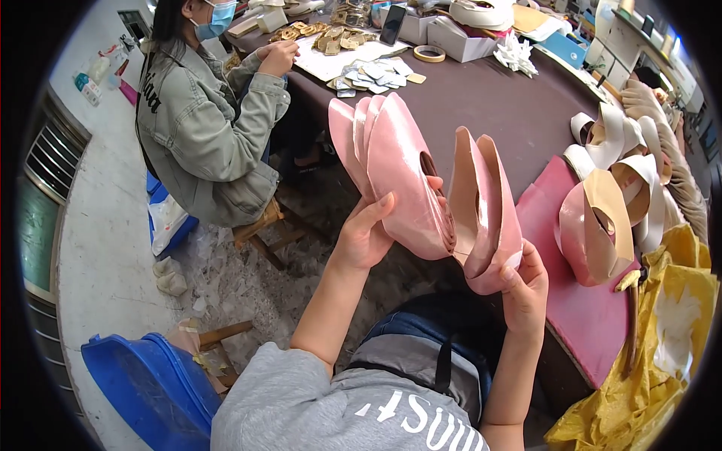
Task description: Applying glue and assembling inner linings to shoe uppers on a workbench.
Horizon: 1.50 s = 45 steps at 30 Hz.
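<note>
My left hand (366, 231) grips a nested stack of shiny pink shoe uppers (398, 173), thumb on the outside and some fingers through the opening. In my right hand (526, 289) are pink shoe uppers (505, 225) with a beige lining, pinched near their lower end. Both bundles are raised in front of me, above the table's near edge, their lower ends close together; whether they touch I cannot tell. To the right of my right hand, another pink upper with beige lining (575, 237) rests on a pink mat (583, 323).
White and beige uppers (609, 139) lie at the right of the brown table (466, 105). Farther back are small pale pieces (372, 75), a tape roll (429, 53) and a phone (392, 25). A masked person (214, 135) sits left. Yellow sacking (647, 361) and a blue bin (150, 391) flank me.
</note>
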Tool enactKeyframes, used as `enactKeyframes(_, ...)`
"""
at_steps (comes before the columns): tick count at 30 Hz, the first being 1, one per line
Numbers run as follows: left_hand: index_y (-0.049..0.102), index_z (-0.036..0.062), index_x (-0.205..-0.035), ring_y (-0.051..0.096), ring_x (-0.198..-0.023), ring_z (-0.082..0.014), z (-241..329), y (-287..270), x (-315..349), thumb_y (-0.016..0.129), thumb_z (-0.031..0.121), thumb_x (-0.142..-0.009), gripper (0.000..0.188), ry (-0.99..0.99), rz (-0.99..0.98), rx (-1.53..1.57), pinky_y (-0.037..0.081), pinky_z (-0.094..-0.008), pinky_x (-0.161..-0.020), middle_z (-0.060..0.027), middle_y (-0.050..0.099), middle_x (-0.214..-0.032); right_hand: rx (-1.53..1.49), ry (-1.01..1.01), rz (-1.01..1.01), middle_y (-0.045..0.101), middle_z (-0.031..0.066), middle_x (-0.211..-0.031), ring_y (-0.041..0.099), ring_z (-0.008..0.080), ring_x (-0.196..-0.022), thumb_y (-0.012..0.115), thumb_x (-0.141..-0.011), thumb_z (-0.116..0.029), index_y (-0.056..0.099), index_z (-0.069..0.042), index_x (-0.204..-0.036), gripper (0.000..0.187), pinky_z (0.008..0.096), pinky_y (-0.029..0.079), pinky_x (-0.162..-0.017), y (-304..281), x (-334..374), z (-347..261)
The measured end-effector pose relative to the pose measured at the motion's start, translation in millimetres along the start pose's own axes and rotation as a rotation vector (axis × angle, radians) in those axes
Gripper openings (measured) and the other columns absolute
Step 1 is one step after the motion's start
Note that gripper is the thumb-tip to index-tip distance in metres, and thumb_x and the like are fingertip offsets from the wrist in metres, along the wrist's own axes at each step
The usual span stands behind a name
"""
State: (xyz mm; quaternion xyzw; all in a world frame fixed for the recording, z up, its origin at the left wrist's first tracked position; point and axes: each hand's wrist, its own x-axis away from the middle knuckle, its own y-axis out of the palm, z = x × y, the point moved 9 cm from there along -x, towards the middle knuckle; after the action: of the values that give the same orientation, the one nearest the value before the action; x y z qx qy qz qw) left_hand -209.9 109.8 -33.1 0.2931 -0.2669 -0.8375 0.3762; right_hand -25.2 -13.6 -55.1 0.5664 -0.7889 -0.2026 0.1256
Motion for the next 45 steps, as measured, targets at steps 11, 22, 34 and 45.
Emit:
enactKeyframes(11,0.034,0.0089,-0.146,0.058,-0.117,-0.0347,-0.5,14.1,3.1,0.062,0.006,-0.073,0.078,0.017,-0.14,-0.155,0.047,-0.0463,-0.1,-0.021,0.055,-0.132,-0.019,0.016,0.019,0.063,0.0108,-0.105,0.059,0.0157,-0.091,0.073,-0.079,-0.008,0.053,0.002,-0.123,0.05,0.0239,0.047,-0.084,-9.6,3.1,7.1)
enactKeyframes(22,0.041,0.0067,-0.142,0.059,-0.117,-0.0335,-1.9,8.6,6.0,0.067,0.021,-0.08,0.069,0.004,-0.206,-0.031,0.046,-0.0461,-0.101,-0.0207,0.057,-0.129,-0.025,0.015,0.023,0.063,0.0105,-0.105,0.059,0.0155,-0.091,0.073,-0.079,-0.008,0.052,0.001,-0.124,0.05,0.0238,0.047,-0.083,-11.4,3.8,9.7)
enactKeyframes(34,0.062,0.0004,-0.115,0.066,-0.098,-0.0269,9.9,-47.4,-2.5,0.038,0.039,-0.1,0.048,0.038,-0.657,1.038,0.05,-0.0382,-0.095,-0.0162,0.069,-0.108,-0.091,0.019,0.023,0.063,0.0114,-0.107,0.059,0.0173,-0.095,0.073,-0.078,-0.006,0.054,0.001,-0.123,0.049,0.0265,0.046,-0.087,-5.7,5.7,13.6)
enactKeyframes(45,0.053,0.0119,-0.119,0.067,-0.084,-0.0135,18.7,-43.2,2.8,0.038,0.028,-0.101,0.028,0.137,-0.634,1.153,0.048,-0.0392,-0.095,-0.0079,0.071,-0.089,-0.116,0.046,0.019,0.063,0.0118,-0.11,0.059,0.0186,-0.098,0.074,-0.077,-0.005,0.055,0.001,-0.122,0.049,0.028,0.045,-0.09,-8.3,7.1,21.5)
